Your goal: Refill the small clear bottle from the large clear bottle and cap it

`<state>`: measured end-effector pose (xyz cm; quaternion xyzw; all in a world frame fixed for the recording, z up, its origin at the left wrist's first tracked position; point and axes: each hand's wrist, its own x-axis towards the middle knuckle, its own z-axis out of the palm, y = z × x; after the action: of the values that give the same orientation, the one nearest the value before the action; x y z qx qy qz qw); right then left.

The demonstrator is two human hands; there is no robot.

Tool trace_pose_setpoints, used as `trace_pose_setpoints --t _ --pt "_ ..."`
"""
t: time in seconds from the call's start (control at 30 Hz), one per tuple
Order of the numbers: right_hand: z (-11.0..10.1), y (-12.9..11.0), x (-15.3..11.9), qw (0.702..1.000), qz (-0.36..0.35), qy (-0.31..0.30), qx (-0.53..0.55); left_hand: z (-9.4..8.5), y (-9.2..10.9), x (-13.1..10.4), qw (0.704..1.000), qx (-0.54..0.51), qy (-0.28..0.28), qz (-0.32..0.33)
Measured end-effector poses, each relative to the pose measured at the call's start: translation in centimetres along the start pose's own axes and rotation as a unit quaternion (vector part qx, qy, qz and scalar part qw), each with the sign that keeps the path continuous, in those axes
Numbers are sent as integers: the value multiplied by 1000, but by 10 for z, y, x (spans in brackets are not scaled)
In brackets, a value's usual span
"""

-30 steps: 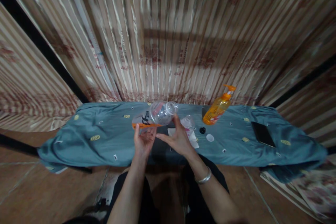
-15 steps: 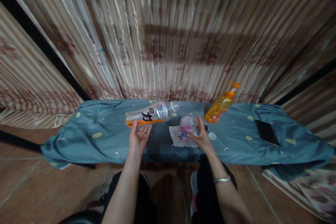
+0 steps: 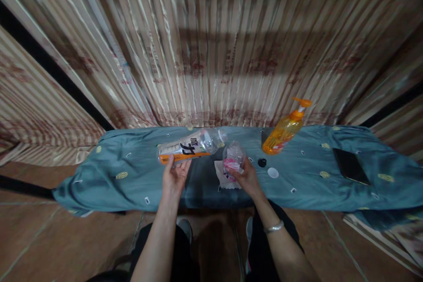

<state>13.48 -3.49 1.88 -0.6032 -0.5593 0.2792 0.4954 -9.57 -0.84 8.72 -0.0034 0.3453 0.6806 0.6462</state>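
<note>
My left hand (image 3: pixel 174 177) holds a clear plastic bottle (image 3: pixel 191 146) with a white and orange label. The bottle lies on its side above the cloth, its open neck pointing right. My right hand (image 3: pixel 246 177) grips a smaller clear bottle (image 3: pixel 233 159) with a pink label. This small bottle stands over a white napkin (image 3: pixel 222 175) on the blue-green cloth of the low table (image 3: pixel 132 172). A black cap (image 3: pixel 262 162) and a white cap (image 3: pixel 272 172) lie just right of my right hand.
An orange pump bottle (image 3: pixel 286 129) stands at the back right. A black phone (image 3: pixel 350 166) lies further right on the cloth. A striped curtain (image 3: pixel 211 44) hangs behind the table. My knees are under the table's front edge, on a tiled floor.
My right hand left the big bottle's neck, moved right and took hold of the small pink-label bottle. The left hand lowered the big bottle slightly.
</note>
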Motion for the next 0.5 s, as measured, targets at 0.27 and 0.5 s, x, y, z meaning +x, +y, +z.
trace_pose_setpoints --t 0.27,0.5 --pt "-3 -20 -1 997 13 17 -69 2 0 2 1000 12 -4 17" --pt "-2 -19 0 997 -6 23 -72 -3 2 5 999 15 -19 35"
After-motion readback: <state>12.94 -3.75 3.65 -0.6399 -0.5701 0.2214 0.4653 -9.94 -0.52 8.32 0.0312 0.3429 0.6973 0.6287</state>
